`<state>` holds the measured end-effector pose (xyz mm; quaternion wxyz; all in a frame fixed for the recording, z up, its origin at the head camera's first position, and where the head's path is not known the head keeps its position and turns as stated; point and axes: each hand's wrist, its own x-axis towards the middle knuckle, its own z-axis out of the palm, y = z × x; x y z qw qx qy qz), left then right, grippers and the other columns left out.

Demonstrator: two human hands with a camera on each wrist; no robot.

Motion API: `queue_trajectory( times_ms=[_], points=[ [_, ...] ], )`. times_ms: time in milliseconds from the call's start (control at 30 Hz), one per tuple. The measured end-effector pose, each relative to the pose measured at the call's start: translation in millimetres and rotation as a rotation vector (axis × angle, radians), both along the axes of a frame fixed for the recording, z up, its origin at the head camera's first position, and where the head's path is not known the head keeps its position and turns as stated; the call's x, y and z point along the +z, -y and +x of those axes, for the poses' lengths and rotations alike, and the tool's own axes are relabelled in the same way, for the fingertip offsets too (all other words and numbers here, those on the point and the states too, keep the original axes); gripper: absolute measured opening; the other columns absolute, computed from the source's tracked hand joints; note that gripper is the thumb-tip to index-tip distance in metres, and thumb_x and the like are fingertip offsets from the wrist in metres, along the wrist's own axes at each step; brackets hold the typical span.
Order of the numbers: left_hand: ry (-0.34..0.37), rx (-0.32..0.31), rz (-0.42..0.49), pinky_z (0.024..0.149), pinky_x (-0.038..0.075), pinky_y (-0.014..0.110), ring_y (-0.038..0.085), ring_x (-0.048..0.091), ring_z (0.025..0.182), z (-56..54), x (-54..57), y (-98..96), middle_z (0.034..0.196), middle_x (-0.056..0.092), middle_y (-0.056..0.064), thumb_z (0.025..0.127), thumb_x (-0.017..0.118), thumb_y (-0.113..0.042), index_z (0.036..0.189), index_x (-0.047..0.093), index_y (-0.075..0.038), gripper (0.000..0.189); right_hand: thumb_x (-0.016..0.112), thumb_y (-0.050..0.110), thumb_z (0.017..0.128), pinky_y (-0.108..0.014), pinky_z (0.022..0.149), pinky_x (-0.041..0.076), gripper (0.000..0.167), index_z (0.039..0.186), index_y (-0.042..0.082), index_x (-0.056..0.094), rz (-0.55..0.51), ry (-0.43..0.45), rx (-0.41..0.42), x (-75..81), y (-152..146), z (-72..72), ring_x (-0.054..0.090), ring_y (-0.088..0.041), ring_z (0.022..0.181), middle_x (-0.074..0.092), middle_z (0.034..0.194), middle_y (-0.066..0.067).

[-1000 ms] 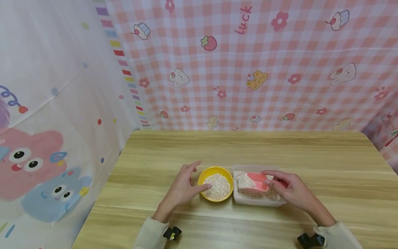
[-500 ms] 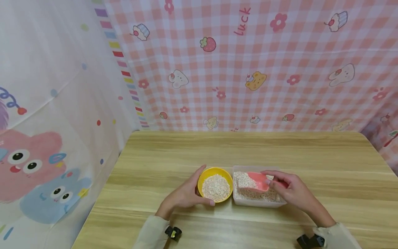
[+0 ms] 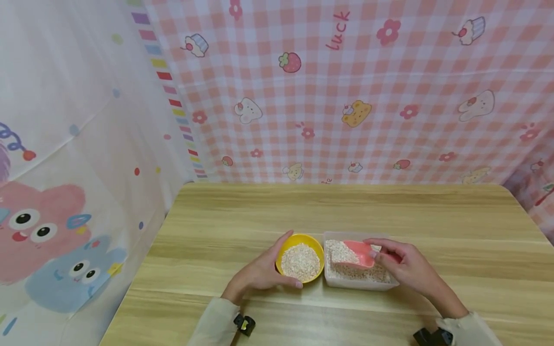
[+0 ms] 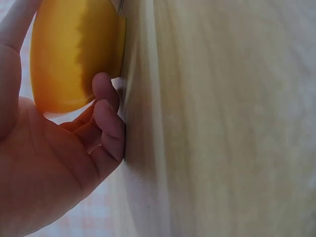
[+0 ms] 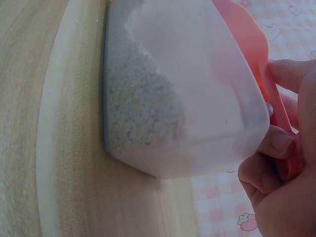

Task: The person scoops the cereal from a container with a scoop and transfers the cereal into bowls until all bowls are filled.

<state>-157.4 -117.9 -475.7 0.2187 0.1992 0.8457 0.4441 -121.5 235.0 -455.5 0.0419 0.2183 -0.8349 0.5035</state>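
Note:
A yellow bowl (image 3: pixel 321 250) of pale oat flakes (image 3: pixel 300 262) stands on the wooden table. My left hand (image 3: pixel 265 270) holds it from the left, thumb along the near side and fingers curled at the far side. The left wrist view shows the bowl's wall (image 4: pixel 64 54) between thumb and curled fingers. Just right of the bowl is a translucent plastic tub (image 3: pixel 359 283) with more flakes. My right hand (image 3: pixel 404 263) grips the handle (image 5: pixel 281 111) of a pink scoop (image 3: pixel 362 259). The scoop lies over the flakes inside the tub, with a heap of flakes in it.
The wooden table (image 3: pixel 242 206) extends behind and to both sides of the bowl and tub. A pink checked cloth (image 3: pixel 268 86) hangs along its back edge. A white printed curtain (image 3: pixel 99 144) hangs at the left. The bowl and tub stand almost touching.
My left hand has moved right, from an open reach beside the bowl to a hold around its side. The right hand and scoop have stayed in place.

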Motion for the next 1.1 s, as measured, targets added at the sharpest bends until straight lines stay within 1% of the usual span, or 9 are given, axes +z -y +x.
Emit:
queue_trajectory(
  times_ms=[200, 400, 567, 633, 733, 833, 1000, 1100],
  points=[
    [0.012, 0.002, 0.017, 0.117, 0.024, 0.054, 0.029, 0.033, 0.144, 0.5, -0.7, -2.5, 0.160, 0.030, 0.007, 0.070, 0.090, -0.039, 0.159, 0.012, -0.029, 0.118, 0.064, 0.002, 0.095, -0.024, 0.040, 0.033, 0.029, 0.123, 0.009, 0.067, -0.020, -0.008, 0.009, 0.4, -2, 3.3, 0.033, 0.002, 0.050, 0.046, 0.062, 0.009],
    [0.032, 0.017, 0.001, 0.115, 0.027, 0.056, 0.031, 0.036, 0.142, 0.9, 0.9, -2.5, 0.160, 0.032, 0.007, 0.067, 0.091, -0.043, 0.158, 0.013, -0.035, 0.120, 0.064, 0.000, 0.094, -0.023, 0.039, 0.033, 0.030, 0.123, 0.006, 0.067, -0.001, -0.022, 0.000, 4.2, -4, 3.2, 0.034, 0.002, 0.049, 0.051, 0.063, 0.003],
    [0.052, 0.028, 0.008, 0.115, 0.026, 0.056, 0.030, 0.035, 0.142, 0.4, 2.2, -1.3, 0.159, 0.033, 0.005, 0.065, 0.092, -0.042, 0.157, 0.015, -0.036, 0.121, 0.067, -0.001, 0.091, -0.022, 0.040, 0.032, 0.030, 0.121, 0.006, 0.068, 0.031, -0.054, -0.023, 14.9, -4, 0.4, 0.036, -0.001, 0.050, 0.052, 0.065, 0.005],
    [0.059, 0.029, 0.011, 0.116, 0.025, 0.057, 0.030, 0.035, 0.142, 0.4, 2.6, -0.8, 0.159, 0.032, 0.005, 0.066, 0.092, -0.042, 0.157, 0.015, -0.036, 0.120, 0.067, -0.001, 0.091, -0.022, 0.040, 0.032, 0.030, 0.121, 0.006, 0.068, 0.041, -0.060, -0.023, 19.5, -3, -1.3, 0.035, -0.001, 0.050, 0.049, 0.064, 0.008],
    [0.066, 0.030, 0.013, 0.116, 0.025, 0.057, 0.030, 0.034, 0.142, 0.3, 2.8, -0.1, 0.159, 0.032, 0.006, 0.066, 0.092, -0.042, 0.157, 0.016, -0.035, 0.119, 0.067, 0.000, 0.092, -0.023, 0.040, 0.032, 0.030, 0.121, 0.006, 0.068, 0.053, -0.065, -0.017, 26.6, -3, -4.3, 0.034, 0.000, 0.050, 0.049, 0.064, 0.009],
    [0.069, 0.030, 0.015, 0.116, 0.025, 0.057, 0.031, 0.034, 0.142, -0.2, 2.5, 0.5, 0.159, 0.033, 0.006, 0.066, 0.092, -0.042, 0.157, 0.015, -0.035, 0.119, 0.066, 0.002, 0.093, -0.023, 0.040, 0.032, 0.030, 0.122, 0.007, 0.068, 0.063, -0.059, -0.015, 34.4, -1, -6.8, 0.033, 0.000, 0.050, 0.047, 0.064, 0.009],
    [0.067, 0.033, 0.009, 0.116, 0.025, 0.056, 0.030, 0.035, 0.142, -0.4, 2.6, 0.9, 0.159, 0.032, 0.005, 0.067, 0.092, -0.041, 0.157, 0.015, -0.035, 0.119, 0.067, 0.007, 0.094, -0.024, 0.043, 0.034, 0.029, 0.123, 0.011, 0.068, 0.093, -0.045, -0.007, 46.6, 6, -9.7, 0.037, -0.005, 0.051, 0.047, 0.065, 0.008],
    [0.073, 0.036, 0.006, 0.115, 0.025, 0.058, 0.030, 0.036, 0.141, -0.3, 2.5, 0.9, 0.159, 0.033, 0.005, 0.067, 0.092, -0.040, 0.157, 0.015, -0.036, 0.118, 0.067, 0.008, 0.094, -0.023, 0.043, 0.035, 0.029, 0.123, 0.012, 0.068, 0.101, -0.036, 0.011, 51.9, 12, -10.8, 0.038, -0.005, 0.051, 0.045, 0.062, 0.009]
  ],
)
